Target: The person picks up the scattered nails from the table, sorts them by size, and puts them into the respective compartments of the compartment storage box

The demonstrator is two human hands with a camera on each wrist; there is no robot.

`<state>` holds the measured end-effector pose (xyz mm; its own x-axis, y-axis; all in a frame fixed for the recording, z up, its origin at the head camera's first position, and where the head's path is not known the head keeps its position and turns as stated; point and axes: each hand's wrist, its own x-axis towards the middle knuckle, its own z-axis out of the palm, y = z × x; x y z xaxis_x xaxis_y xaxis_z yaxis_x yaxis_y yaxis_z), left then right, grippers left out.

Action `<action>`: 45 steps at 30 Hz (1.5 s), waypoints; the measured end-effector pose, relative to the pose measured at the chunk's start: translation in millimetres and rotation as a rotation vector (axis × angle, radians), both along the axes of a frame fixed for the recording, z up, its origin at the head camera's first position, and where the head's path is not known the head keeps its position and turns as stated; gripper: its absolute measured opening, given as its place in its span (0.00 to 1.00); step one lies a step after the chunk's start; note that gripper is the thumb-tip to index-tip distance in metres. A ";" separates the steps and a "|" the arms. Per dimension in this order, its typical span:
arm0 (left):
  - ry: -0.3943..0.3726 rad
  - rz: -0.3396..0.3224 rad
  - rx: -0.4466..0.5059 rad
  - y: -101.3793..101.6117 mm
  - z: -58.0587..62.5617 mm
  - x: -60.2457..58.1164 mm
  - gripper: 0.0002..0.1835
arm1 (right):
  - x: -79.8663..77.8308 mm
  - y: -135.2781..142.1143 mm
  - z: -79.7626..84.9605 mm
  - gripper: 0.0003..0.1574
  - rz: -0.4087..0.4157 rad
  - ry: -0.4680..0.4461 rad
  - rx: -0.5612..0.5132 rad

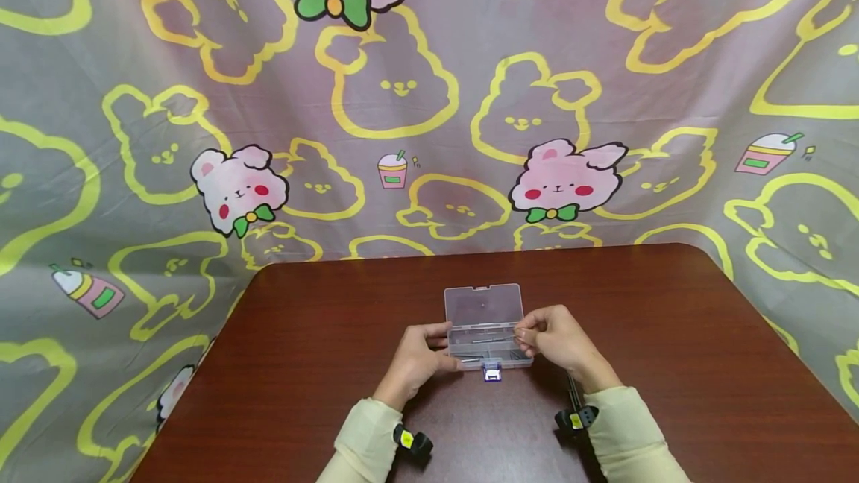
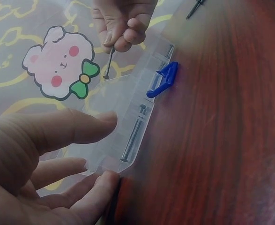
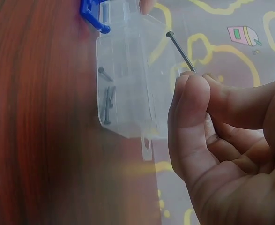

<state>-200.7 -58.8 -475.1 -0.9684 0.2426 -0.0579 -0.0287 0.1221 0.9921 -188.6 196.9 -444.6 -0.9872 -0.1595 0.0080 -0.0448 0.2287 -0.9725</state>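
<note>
A clear plastic box lies on the table with its lid raised at the back and a blue latch at its front. My left hand grips the box's left end, thumb toward the front and fingers toward the back. Between thumb and fingertips, my right hand pinches a nail, its flat head pointing away from the fingers, above the box's right side. Several nails lie in the right front compartment. More nails rest in the left front one.
The brown wooden table reaches back to a patterned cloth hanging behind it. Near the right wrist, a thin dark pointed thing lies on the table; its kind cannot be told.
</note>
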 end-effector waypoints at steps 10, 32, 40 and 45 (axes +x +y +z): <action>0.001 0.001 -0.010 0.3 -0.4 -0.4 0.43 | 0.0 -14.8 1.6 0.04 -0.014 0.004 0.091; -0.002 -0.013 0.005 -0.4 3.5 2.4 0.42 | -5.2 -63.0 -1.8 0.12 0.001 0.230 0.491; -0.005 -0.011 -0.001 -0.5 2.7 2.5 0.42 | -4.5 -65.6 0.3 0.13 0.012 0.224 0.500; -0.004 -0.016 0.001 -0.3 2.4 1.5 0.42 | -3.8 -58.7 4.0 0.12 0.004 0.213 0.459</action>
